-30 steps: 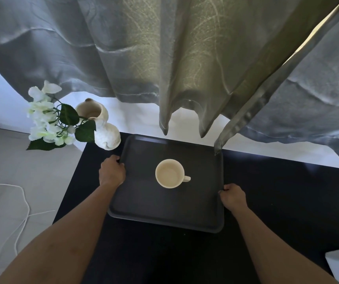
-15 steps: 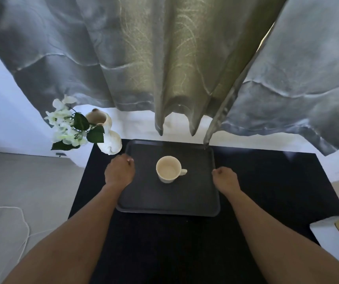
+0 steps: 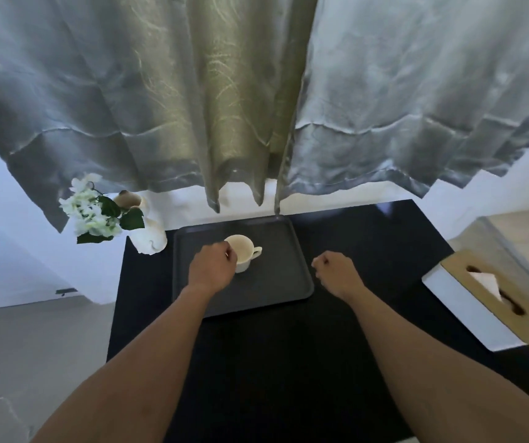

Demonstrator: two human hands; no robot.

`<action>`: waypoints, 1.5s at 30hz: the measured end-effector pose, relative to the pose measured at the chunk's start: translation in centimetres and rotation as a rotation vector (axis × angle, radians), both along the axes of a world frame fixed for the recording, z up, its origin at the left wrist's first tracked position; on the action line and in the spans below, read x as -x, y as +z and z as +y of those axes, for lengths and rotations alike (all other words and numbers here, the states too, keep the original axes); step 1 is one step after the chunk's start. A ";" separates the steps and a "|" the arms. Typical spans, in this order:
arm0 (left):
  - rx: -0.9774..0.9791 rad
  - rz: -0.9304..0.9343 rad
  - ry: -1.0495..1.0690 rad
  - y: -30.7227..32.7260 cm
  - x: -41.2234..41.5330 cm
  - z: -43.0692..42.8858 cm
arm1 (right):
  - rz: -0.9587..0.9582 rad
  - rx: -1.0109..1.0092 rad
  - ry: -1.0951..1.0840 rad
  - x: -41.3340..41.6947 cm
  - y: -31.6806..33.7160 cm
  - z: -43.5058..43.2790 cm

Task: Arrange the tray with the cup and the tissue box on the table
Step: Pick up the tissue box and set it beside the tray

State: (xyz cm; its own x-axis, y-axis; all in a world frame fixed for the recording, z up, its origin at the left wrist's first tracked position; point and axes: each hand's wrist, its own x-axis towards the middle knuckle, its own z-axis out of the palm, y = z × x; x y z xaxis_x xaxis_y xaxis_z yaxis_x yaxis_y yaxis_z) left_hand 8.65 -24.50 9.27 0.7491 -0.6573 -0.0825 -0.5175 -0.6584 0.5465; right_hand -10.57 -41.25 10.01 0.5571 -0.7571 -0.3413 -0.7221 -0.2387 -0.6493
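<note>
A dark grey tray [image 3: 276,276] lies flat at the back of the black table [image 3: 288,362]. A cream cup [image 3: 244,251] stands on the tray, handle to the right. My left hand [image 3: 213,270] hovers over the tray with curled fingers, its knuckles right at the cup's left rim; I cannot tell if they touch. My right hand [image 3: 336,273] is loosely closed just off the tray's right edge and holds nothing. A white tissue box [image 3: 468,318] with a wooden lid and a tissue sticking out sits at the table's right edge.
A white vase [image 3: 151,239] with white flowers [image 3: 90,214] stands at the table's back left corner, next to the tray. Grey and green curtains [image 3: 224,123] hang down to the tray's far edge. Floor lies to the left.
Both hands have let go of the tray's sides. My left hand moved right over the tray to the cup; my right hand drew away. The view pulled back and the tissue box came into sight.
</note>
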 end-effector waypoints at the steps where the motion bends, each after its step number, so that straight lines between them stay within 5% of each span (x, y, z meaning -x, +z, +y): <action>1: 0.002 0.007 -0.019 0.2 1.0 -0.3 | -0.001 0.008 -0.014 1.2 0.1 0.0; 22: -0.053 0.086 -0.308 0.1 22.1 -20.0 | 0.035 0.212 -0.455 27.5 -2.1 -14.9; 34: -0.139 0.201 -0.322 -2.4 32.3 -31.6 | -0.038 0.026 -0.883 37.0 -5.6 -20.0; 45: -0.214 0.394 -0.340 -4.4 34.4 -37.6 | -0.230 -0.407 -0.982 37.4 -8.9 -20.3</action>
State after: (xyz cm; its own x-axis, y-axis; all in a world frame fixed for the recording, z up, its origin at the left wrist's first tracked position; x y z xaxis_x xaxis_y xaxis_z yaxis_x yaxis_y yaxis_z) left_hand -25.76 -62.08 4.92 0.3833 -0.7944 -0.4712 -0.5040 -0.6074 0.6140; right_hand -48.01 -61.55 1.11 -0.1475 -0.7608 -0.6320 -0.3313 0.6400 -0.6932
